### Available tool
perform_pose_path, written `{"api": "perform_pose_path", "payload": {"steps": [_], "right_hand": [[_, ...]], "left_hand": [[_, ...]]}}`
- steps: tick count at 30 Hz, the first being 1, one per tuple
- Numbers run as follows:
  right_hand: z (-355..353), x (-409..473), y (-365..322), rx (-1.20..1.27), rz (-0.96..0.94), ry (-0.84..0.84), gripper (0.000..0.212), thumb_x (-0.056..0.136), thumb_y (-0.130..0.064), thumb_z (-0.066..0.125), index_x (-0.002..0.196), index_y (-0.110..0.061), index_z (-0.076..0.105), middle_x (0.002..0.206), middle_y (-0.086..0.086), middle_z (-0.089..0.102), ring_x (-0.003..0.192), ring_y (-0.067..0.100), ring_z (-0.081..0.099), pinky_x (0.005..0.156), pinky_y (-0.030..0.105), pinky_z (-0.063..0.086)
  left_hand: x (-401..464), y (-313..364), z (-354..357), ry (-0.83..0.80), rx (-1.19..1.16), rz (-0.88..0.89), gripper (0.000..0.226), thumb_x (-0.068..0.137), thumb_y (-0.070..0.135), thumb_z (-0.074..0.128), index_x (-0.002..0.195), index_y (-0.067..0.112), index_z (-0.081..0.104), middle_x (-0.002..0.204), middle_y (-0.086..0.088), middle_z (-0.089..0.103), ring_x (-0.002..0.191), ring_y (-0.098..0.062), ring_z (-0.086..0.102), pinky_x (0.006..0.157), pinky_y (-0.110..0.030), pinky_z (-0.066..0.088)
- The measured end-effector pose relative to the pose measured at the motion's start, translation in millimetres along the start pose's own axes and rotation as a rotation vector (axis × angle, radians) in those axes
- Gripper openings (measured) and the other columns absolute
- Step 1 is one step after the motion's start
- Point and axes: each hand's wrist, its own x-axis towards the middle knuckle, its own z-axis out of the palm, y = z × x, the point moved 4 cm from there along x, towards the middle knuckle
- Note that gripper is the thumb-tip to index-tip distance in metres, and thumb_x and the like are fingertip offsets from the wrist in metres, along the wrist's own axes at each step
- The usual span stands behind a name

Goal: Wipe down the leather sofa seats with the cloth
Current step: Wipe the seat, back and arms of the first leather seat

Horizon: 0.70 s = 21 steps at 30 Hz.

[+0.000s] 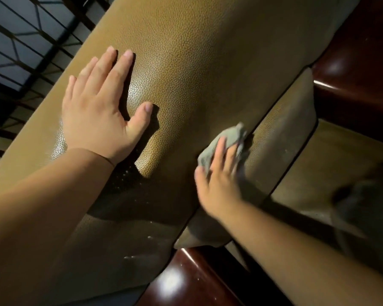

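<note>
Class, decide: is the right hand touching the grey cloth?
Touching. The head view shows the right hand with straight fingers laid across the grey cloth, pressing it onto the sofa cushion.

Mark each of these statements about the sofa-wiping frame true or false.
1. The left hand lies flat on the tan pebbled leather cushion. True.
2. The right hand presses the crumpled grey cloth against the leather. True.
3. The cloth is under the left hand. False: it is under the right hand, whose fingers lie over it.
4. The glossy dark red-brown wooden frame is being wiped. False: the cloth is on the leather.
</note>
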Motion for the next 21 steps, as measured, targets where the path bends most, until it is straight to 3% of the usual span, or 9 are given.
{"api": "perform_pose_path", "payload": {"steps": [3,6,10,12,13,15,17,18,21], "right_hand": [[-35.7,75.0,21.3,0.048,0.243,0.227,0.079,0.099,-0.059,0.003,0.167,-0.020,0.002,0.174,0.017,0.000,0.160,0.034,0.007,0.128,0.054,0.010],[-25.4,63.4,-7.3,0.213,0.359,0.283,0.085,0.098,-0.067,0.007,0.167,-0.019,-0.004,0.173,0.019,-0.004,0.160,0.035,0.001,0.128,0.056,0.003],[8.9,-26.9,-79.1,0.247,-0.143,-0.021,0.090,0.097,-0.077,0.012,0.164,-0.024,-0.018,0.170,0.027,-0.009,0.155,0.052,-0.004,0.124,0.063,0.002],[-10.7,2.0,-65.7,0.174,-0.254,0.042,0.082,0.102,-0.067,0.019,0.166,-0.023,-0.009,0.168,0.031,0.000,0.153,0.057,0.001,0.124,0.067,0.003],[-23.0,27.6,-53.1,0.153,-0.198,0.114,0.077,0.104,-0.058,0.021,0.167,-0.019,-0.001,0.168,0.032,0.006,0.154,0.056,0.004,0.125,0.067,0.006],[-51.2,85.8,-26.9,0.219,0.133,0.257,0.071,0.105,-0.049,0.017,0.166,-0.013,0.006,0.170,0.028,0.005,0.158,0.047,0.002,0.126,0.060,0.006],[-56.5,100.0,-35.4,0.312,0.379,0.332,0.080,0.102,-0.058,0.006,0.167,-0.011,0.006,0.171,0.026,0.003,0.159,0.042,0.002,0.127,0.056,0.003],[-47.1,84.0,-58.6,0.333,0.334,0.353,0.086,0.100,-0.064,0.002,0.166,-0.010,0.008,0.170,0.028,0.005,0.158,0.044,0.003,0.127,0.057,0.002],[-6.8,-10.7,-132.3,0.339,-0.228,0.200,0.088,0.101,-0.071,0.013,0.166,-0.013,0.000,0.170,0.028,-0.002,0.157,0.050,-0.007,0.125,0.065,0.004]], "left_hand": [[0.5,-2.3,2.3,0.011,0.002,0.006,0.083,0.098,0.077,0.028,0.165,0.029,0.032,0.170,-0.003,0.034,0.156,-0.031,0.032,0.123,-0.059,0.028],[1.7,-1.8,1.5,0.006,-0.006,-0.001,0.082,0.098,0.074,0.032,0.165,0.028,0.034,0.170,-0.004,0.034,0.156,-0.031,0.033,0.122,-0.059,0.029],[1.6,-0.4,-1.1,-0.003,0.003,-0.014,0.081,0.097,0.072,0.036,0.165,0.028,0.035,0.169,-0.005,0.035,0.156,-0.031,0.033,0.122,-0.059,0.029],[1.4,-0.6,-0.5,0.002,0.001,-0.015,0.080,0.097,0.072,0.036,0.164,0.029,0.035,0.170,-0.003,0.035,0.156,-0.031,0.033,0.122,-0.059,0.029],[1.4,-1.4,0.2,0.008,-0.003,-0.014,0.080,0.097,0.073,0.036,0.164,0.030,0.035,0.169,-0.002,0.035,0.156,-0.030,0.033,0.122,-0.059,0.029],[0.5,-2.6,1.4,0.013,-0.007,-0.012,0.081,0.097,0.075,0.034,0.164,0.030,0.035,0.169,-0.001,0.035,0.156,-0.030,0.033,0.121,-0.059,0.030],[1.0,-3.0,2.1,0.015,-0.006,-0.020,0.081,0.096,0.075,0.034,0.164,0.031,0.035,0.169,-0.001,0.036,0.156,-0.029,0.034,0.121,-0.059,0.030],[1.5,-2.9,1.9,0.015,-0.006,-0.026,0.081,0.096,0.075,0.034,0.164,0.031,0.036,0.169,-0.001,0.037,0.155,-0.029,0.034,0.121,-0.059,0.031],[1.8,-1.4,0.0,0.011,-0.011,-0.028,0.080,0.096,0.073,0.036,0.163,0.031,0.036,0.168,-0.002,0.037,0.155,-0.029,0.035,0.121,-0.057,0.031]]}}
